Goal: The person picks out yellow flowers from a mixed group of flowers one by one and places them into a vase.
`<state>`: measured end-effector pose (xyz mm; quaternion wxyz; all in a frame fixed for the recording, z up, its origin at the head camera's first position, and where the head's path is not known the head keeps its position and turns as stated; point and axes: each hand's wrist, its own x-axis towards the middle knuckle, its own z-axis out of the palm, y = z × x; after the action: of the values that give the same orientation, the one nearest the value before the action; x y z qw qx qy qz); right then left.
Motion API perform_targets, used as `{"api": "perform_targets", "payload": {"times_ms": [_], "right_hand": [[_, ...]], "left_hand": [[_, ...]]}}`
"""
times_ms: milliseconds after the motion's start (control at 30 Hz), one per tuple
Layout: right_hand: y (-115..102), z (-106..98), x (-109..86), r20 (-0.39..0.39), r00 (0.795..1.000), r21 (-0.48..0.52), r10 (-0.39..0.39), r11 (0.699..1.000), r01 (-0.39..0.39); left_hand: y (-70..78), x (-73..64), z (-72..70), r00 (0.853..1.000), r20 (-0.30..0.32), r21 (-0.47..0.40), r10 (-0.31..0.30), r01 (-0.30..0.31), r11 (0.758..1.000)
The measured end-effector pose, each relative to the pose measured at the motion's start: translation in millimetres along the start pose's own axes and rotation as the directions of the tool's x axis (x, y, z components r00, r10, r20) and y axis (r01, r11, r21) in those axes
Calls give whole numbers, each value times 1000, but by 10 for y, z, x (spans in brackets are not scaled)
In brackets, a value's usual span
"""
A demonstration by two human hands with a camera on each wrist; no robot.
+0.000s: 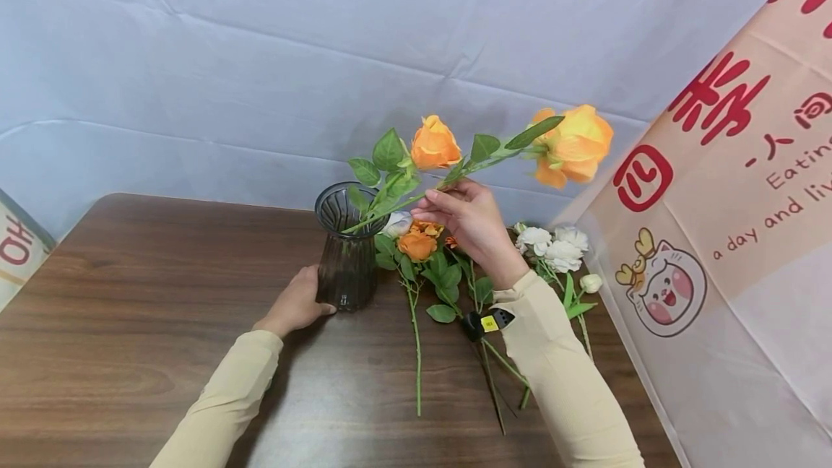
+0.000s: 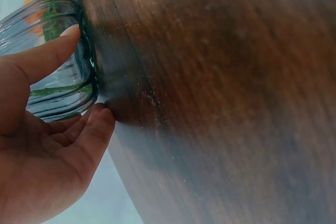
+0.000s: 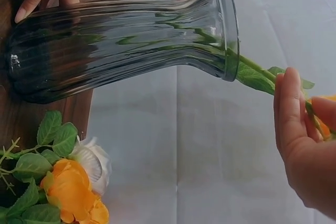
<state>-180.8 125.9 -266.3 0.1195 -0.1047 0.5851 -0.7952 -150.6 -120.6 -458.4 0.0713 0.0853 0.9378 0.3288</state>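
Observation:
A dark, ribbed glass vase stands upright on the wooden table. My left hand holds it low at the base; the left wrist view shows the thumb and fingers on opposite sides of the glass. Above and right of the rim, my right hand pinches a green rose stem. The stem's lower end slants through the vase mouth, as the right wrist view also shows at the glass rim. It leans far to the right, with an orange rose and a larger yellow-orange bloom along it.
Right of the vase, orange flowers with leafy stems lie on the table. White flowers lie farther right, partly beyond my right forearm. A pale cloth wall stands behind, and a printed banner borders the right side.

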Motion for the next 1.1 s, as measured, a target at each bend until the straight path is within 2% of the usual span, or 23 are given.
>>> {"api": "perform_targets", "payload": {"times_ms": [400, 833, 1100], "right_hand": [[75, 9, 33, 54, 998, -23, -24, 999, 25], [138, 38, 55, 72, 997, -41, -18, 999, 21], [181, 48, 47, 58, 998, -125, 13, 992, -6]], "left_hand": [[3, -6, -8, 1000, 2, 1, -7, 7, 1000], [-6, 12, 0, 1000, 6, 10, 3, -3, 1000], [-10, 12, 8, 1000, -1, 10, 11, -11, 1000]]}}
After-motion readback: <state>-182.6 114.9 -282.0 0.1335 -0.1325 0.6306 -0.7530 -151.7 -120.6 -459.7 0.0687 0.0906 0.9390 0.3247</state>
